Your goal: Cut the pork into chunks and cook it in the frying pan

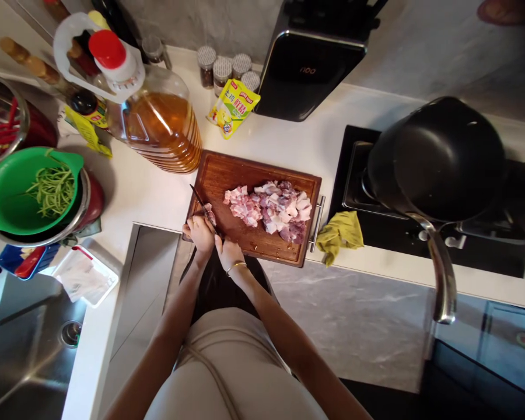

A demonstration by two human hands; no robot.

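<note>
A wooden cutting board [254, 245] lies at the counter's front edge. My right hand [230, 255] is closed round the handle of a kitchen knife [198, 197], whose dark blade points away to the upper left. Close beside the blade, at the board's left end, my left hand [200, 234] is closed with its fingers curled over a small piece of raw meat [210, 214], partly hidden by hand and knife. Cut chunks of raw meat [280, 207] are heaped on the board's middle and right.
A big oil jug [161, 125] stands behind the board, near a yellow seasoning packet [234, 108] and a black knife block [312, 73]. Right are a yellow cloth [341, 233] and a black pan [441, 163] on the stove. Left are a green colander [9, 192] and a sink [30, 350].
</note>
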